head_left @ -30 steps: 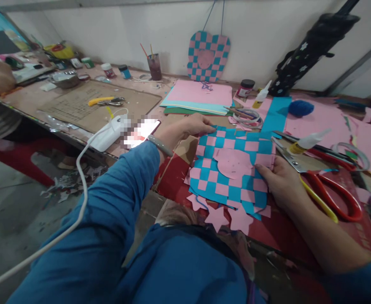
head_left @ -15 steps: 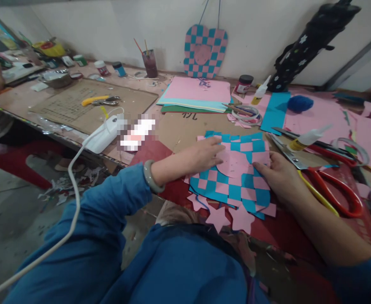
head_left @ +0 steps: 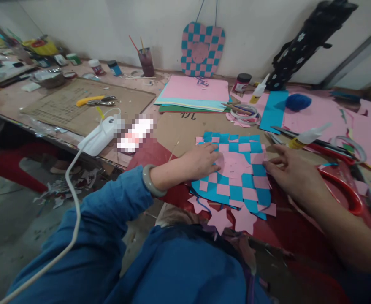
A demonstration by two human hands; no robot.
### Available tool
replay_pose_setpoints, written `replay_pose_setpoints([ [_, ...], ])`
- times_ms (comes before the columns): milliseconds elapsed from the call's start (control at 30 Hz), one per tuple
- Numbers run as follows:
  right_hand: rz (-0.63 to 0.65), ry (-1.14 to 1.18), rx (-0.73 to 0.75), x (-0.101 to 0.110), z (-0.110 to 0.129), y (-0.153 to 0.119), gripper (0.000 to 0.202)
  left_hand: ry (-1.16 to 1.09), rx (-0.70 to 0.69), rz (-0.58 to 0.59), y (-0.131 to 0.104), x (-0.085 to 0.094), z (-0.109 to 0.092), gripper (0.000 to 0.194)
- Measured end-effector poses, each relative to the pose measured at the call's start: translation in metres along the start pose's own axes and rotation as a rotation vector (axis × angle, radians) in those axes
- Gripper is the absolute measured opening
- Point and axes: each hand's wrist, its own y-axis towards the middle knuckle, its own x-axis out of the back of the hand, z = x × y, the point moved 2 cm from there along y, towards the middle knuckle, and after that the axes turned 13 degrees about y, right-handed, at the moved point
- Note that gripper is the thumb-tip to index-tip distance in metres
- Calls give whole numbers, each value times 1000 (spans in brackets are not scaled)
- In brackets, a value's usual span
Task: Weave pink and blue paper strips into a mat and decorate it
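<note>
A woven checkerboard piece of pink and blue paper (head_left: 232, 181) lies in front of me, with a smooth pink area at its middle. My left hand (head_left: 199, 162) rests on its left side, fingers spread flat. At the right edge is my right hand (head_left: 289, 171), thumb and fingers apart; whether the fingertips touch the edge is hard to tell. Pink paper stars (head_left: 220, 220) on a dark cord stick out below the piece. Red-handled scissors (head_left: 351, 198) lie partly hidden behind my right wrist.
A glue bottle (head_left: 308, 136) and black-and-red scissors (head_left: 318, 145) lie at right. Behind are stacked paper sheets (head_left: 198, 90), tape rolls (head_left: 245, 113) and a finished checkered hanging (head_left: 202, 48). Yellow-handled pliers (head_left: 92, 100) and a white power strip (head_left: 98, 135) lie left.
My right hand has come off its hold on the woven piece's right edge, and its fingers have opened. My left hand has shifted slightly left and down on the paper.
</note>
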Motion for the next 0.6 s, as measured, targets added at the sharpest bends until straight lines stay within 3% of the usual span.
replay_pose_setpoints([
  [67, -27, -88, 44, 7, 6, -4, 44, 1, -2, 8, 0, 1, 0, 39],
  [167, -113, -103, 389, 3, 19, -7, 42, -4, -6, 13, 0, 1, 0, 40],
  [267, -53, -127, 674, -16, 25, -4, 44, -10, -1, 6, 0, 2, 1, 41],
  [400, 57, -253, 684, -37, 21, 1, 48, -29, -1, 22, 0, 2, 2, 41],
  [600, 85, -251, 612, -42, 17, -4, 50, -49, -25, 8, 2, -2, 5, 45],
])
